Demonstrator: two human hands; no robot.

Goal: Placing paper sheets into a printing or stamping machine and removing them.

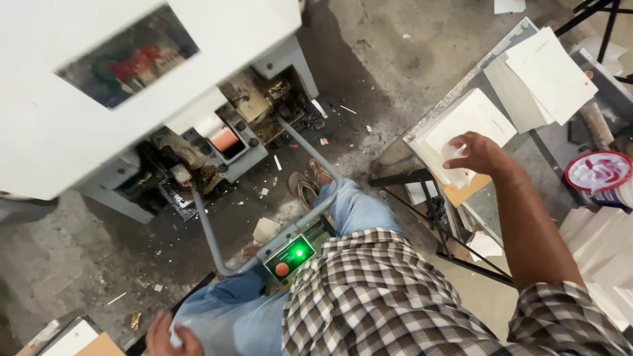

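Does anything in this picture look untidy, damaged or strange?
Yes. Paper scraps and small bits lie scattered on the dirty concrete floor below the machine, whose open works look grimy. The white sheets on the side table are fanned askew. The right hand rests on another stack.

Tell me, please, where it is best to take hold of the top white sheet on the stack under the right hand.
Probably the near corner of the top white sheet, where the right hand already rests. The stack of sheets lies flat, so come from above and pinch that free edge upward.
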